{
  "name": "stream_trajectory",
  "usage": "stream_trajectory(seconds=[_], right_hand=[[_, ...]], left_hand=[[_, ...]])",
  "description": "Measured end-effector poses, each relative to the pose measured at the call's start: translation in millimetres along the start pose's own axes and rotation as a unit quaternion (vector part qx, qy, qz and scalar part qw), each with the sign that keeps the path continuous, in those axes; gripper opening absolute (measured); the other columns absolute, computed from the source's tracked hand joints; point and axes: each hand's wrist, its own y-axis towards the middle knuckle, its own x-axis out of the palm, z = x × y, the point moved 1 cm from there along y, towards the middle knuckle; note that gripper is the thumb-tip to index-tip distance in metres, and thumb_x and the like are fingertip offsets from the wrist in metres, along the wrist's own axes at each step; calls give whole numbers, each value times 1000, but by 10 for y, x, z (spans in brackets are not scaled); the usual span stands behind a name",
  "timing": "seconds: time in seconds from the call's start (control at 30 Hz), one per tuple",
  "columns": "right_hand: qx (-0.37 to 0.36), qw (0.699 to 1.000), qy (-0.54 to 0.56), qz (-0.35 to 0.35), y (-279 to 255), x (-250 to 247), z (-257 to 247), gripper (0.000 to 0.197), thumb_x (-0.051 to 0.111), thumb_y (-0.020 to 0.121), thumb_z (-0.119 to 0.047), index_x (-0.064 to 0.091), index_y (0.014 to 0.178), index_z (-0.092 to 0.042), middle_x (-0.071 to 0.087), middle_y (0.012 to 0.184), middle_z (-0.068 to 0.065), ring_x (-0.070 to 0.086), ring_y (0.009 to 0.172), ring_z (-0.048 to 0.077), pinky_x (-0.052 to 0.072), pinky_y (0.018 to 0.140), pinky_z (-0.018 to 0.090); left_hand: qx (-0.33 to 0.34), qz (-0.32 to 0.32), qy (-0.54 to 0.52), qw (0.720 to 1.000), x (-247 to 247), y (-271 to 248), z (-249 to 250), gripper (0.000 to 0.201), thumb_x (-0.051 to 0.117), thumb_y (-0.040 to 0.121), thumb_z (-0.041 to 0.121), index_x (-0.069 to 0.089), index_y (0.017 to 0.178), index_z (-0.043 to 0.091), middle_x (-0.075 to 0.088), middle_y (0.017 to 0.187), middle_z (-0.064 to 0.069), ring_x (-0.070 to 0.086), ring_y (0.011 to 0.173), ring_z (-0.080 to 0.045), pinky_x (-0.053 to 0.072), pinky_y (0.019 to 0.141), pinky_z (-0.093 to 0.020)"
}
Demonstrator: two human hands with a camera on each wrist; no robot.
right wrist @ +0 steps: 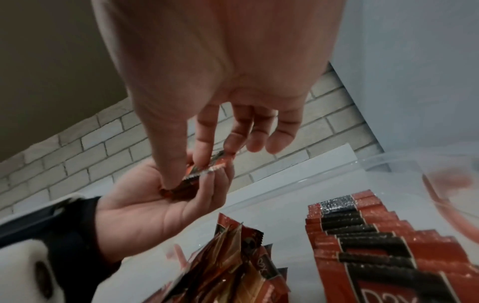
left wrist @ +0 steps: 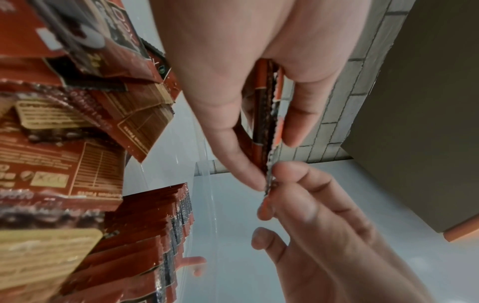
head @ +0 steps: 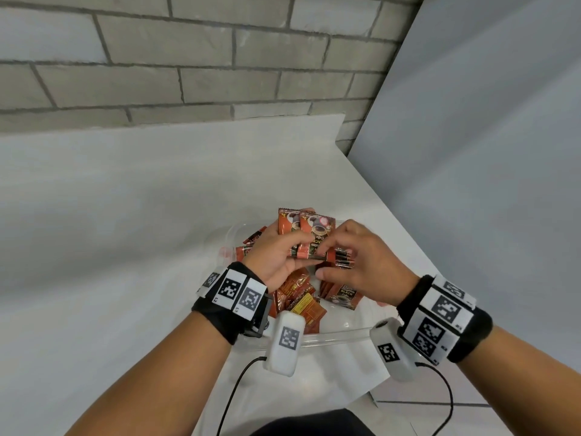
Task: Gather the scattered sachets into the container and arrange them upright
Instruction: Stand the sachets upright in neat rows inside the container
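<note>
Above a clear plastic container (head: 333, 336) my left hand (head: 276, 250) grips a few red-and-black coffee sachets (head: 306, 231), fanned upward. My right hand (head: 355, 262) pinches the lower edge of those same sachets (left wrist: 270, 147) between thumb and forefinger. In the right wrist view the pinch sits on the sachets' crimped edge (right wrist: 204, 172). Inside the container, a row of upright sachets (right wrist: 362, 235) stands along one side, and loose sachets (head: 301, 300) lie in a jumble near my wrists.
The container sits on a white table (head: 125, 231) near its right edge, where the floor (head: 424, 413) shows. A grey brick wall (head: 188, 73) stands behind and a pale panel (head: 487, 152) to the right. Wrist-camera cables (head: 239, 379) hang below my arms.
</note>
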Motion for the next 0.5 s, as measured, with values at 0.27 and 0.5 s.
stream_trajectory(seconds=[0.27,0.5], right_hand=[[87,991,-17,104,104,-83,-5,39,68,85,-23,52,121,-25,54,108,-4,54,83,6,39,70,3],[188,970,131,80,129,19,-39,27,73,80,-15,54,97,-25,68,80,4,60,67,14,51,66,31]], left_hand=[[1,0,6,1000,-8,11,-12,30,57,85,-8,58,105,13,70,101,-9,66,98,-27,53,87,-48],[14,-2,8,1000,10,-14,1,32,62,82,1,59,112,11,69,108,-13,66,101,-28,55,85,-46]])
